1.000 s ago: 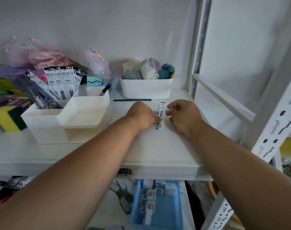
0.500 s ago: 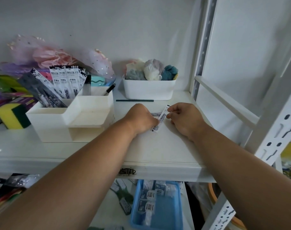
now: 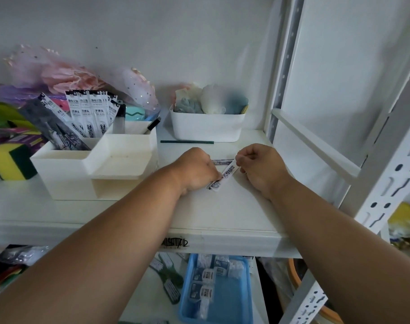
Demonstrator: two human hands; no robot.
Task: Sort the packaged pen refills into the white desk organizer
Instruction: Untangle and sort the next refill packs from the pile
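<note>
A narrow white packaged pen refill (image 3: 227,173) lies slanted on the white shelf between my two hands. My left hand (image 3: 195,168) grips its lower end with curled fingers. My right hand (image 3: 261,168) pinches its upper end. Behind it another refill pack (image 3: 222,162) lies flat on the shelf, partly hidden. The white desk organizer (image 3: 95,169) stands to the left; several refill packs (image 3: 91,113) stand upright in its rear left compartment, and its front tray holds nothing.
A white bin (image 3: 207,126) of soft items stands at the back, with a dark green stick (image 3: 187,141) in front of it. Sponges (image 3: 8,161) and tulle sit at the left. A blue tray (image 3: 217,291) lies on the lower shelf. A shelf upright (image 3: 284,66) rises at right.
The refill pack between my hands has swung from nearly upright to slanted, its top going right. Both hands stayed in place, and a second pack behind has come into sight.
</note>
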